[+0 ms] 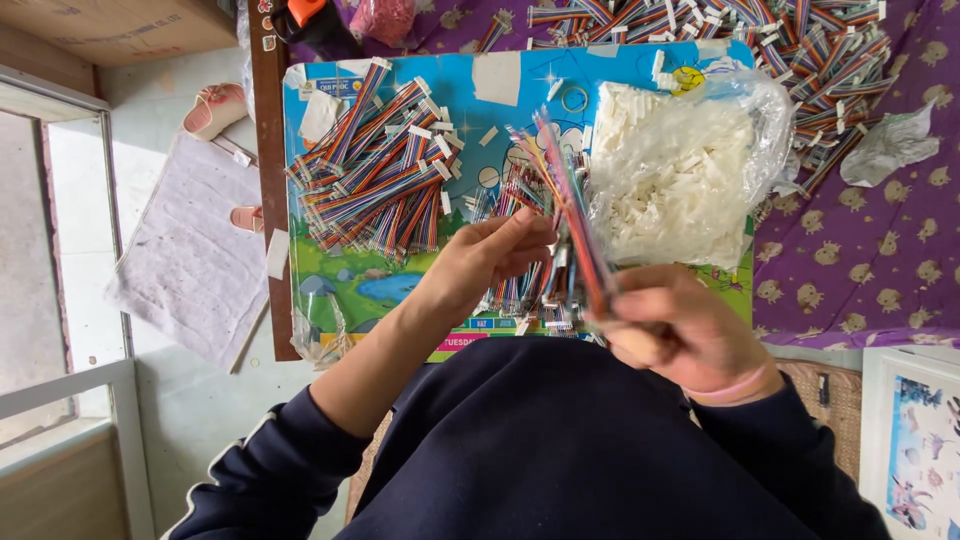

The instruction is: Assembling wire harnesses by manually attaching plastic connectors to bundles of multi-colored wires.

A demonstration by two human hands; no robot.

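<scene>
Floor: a pale mat (190,260) and a pink sandal (215,108) lie beyond the table's edge.
Finished pile: rainbow ribbon-cable bundles (375,165) with white plug ends, heaped on a bright picture board (350,285).
Left hand (490,255): fingers curled narrow, tips pinching into the loose cables at the board's middle.
Held cable (570,205): a thin flat strip of many-coloured wires, rising slanted from the right hand over the board.
Handling: looks light, limp and bendy; best pinched near its end, where the wires stay together.
Right hand (680,335): closed around the strip's lower end.
Bag (685,165): clear plastic, full of small white connector housings.
Far right: more bundles (800,55) on purple cloth (880,250).
</scene>
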